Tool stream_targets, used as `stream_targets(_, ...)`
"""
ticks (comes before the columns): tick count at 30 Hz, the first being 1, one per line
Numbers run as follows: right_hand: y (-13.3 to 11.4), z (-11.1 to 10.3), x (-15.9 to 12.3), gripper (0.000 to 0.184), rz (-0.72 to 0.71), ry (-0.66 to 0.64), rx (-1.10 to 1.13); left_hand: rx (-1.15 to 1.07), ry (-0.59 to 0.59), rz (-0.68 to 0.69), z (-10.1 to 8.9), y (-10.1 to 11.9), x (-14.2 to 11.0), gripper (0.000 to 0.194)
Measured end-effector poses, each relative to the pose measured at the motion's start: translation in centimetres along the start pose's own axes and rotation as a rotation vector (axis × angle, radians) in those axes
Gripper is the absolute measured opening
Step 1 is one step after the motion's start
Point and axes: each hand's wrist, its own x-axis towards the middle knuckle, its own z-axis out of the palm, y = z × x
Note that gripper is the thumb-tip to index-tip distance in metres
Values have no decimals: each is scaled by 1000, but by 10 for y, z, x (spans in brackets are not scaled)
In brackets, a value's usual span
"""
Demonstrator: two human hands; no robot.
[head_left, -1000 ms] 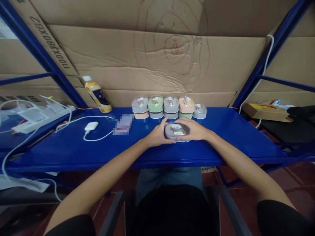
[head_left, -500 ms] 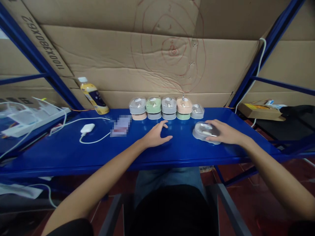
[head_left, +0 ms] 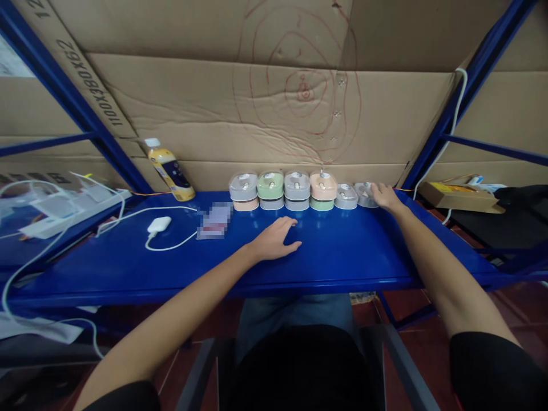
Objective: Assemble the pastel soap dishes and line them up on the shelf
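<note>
My right hand [head_left: 387,198] is at the right end of a row of small plastic boxes, its fingers on a grey lidded box [head_left: 363,196] that stands on the shelf. The fingers partly cover this box. Just left of it is another single grey box [head_left: 346,197]. Further left come two-high stacks, topped by a peach box [head_left: 323,187], a grey box [head_left: 297,187], a green box [head_left: 270,187] and a second grey box [head_left: 244,188]. All have clear lids. Open and holding nothing, my left hand [head_left: 274,241] lies over the blue shelf in front of the stacks.
A yellow drink bottle [head_left: 171,174] leans at the back left. A white charger [head_left: 159,224] with its cable and a blurred-out flat item [head_left: 215,221] lie on the blue shelf [head_left: 342,257]. Blue posts and a cardboard wall [head_left: 192,85] bound it; an open carton [head_left: 462,198] sits beyond the right post.
My right hand has carried the grey box from the front right back to the end of the row. My left hand stays nearly where it was. The view has shifted slightly.
</note>
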Motion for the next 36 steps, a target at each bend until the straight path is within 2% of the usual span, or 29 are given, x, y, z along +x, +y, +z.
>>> stream_targets(3, -10, 2, -4, 73, 127, 4, 28, 101, -52, 36, 1, 4, -1, 46)
stream_targets(5, -18, -3, -13, 77, 146, 36, 35, 151, -69, 32, 2, 8, -1, 43)
stream_targets(7, -30, -9, -24, 78, 4, 76, 27, 195, -80, 24, 4, 11, 1, 39)
stream_targets(9, -47, -12, -36, 78, -266, 76, 8, 229, -98, 15, 4, 16, 6, 34)
stream_targets(11, -64, -13, -49, 83, -455, 8, 11, 264, -116, 9, 2, 20, 12, 30)
stream_targets(12, -72, -13, -57, 84, -482, -42, 24, 285, -119, 5, 1, 22, 14, 29)
stream_targets(14, -84, -15, -74, 81, -489, -86, 45, 326, -115, -1, -1, 24, 18, 27)
stream_targets(17, -90, -25, -105, 67, -505, -18, 47, 346, -102, 2, -2, 24, 18, 30)
stream_targets(19, -89, -35, -124, 66, -429, 65, 52, 336, -95, 5, -1, 23, 16, 33)
stream_targets(21, -88, -42, -137, 79, -275, 134, 46, 308, -83, -10, -1, 21, 14, 35)
stream_targets(23, -88, -43, -144, 96, -120, 100, 16, 237, -65, -39, -2, 20, 13, 42)
stream_targets(25, -90, -39, -148, 99, -81, 4, -21, 123, -47, -62, -4, 19, 12, 60)
stream_targets(27, -99, -35, -153, 91, -204, -46, -27, -1, -38, -55, -6, 18, 10, 88)
stream_targets(30, -127, -33, -165, 90, -486, -43, 63, -148, -37, -4, -9, 17, 7, 122)
stream_targets(32, -151, -35, -170, 91, -587, -85, 178, -217, -49, 31, -10, 16, 4, 132)
stream_targets(34, -172, -39, -169, 90, -630, -132, 339, -266, -58, 38, -12, 15, 2, 135)
stream_targets(36, -181, -42, -159, 88, -659, -150, 492, -292, -43, 14, -15, 13, -1, 134)
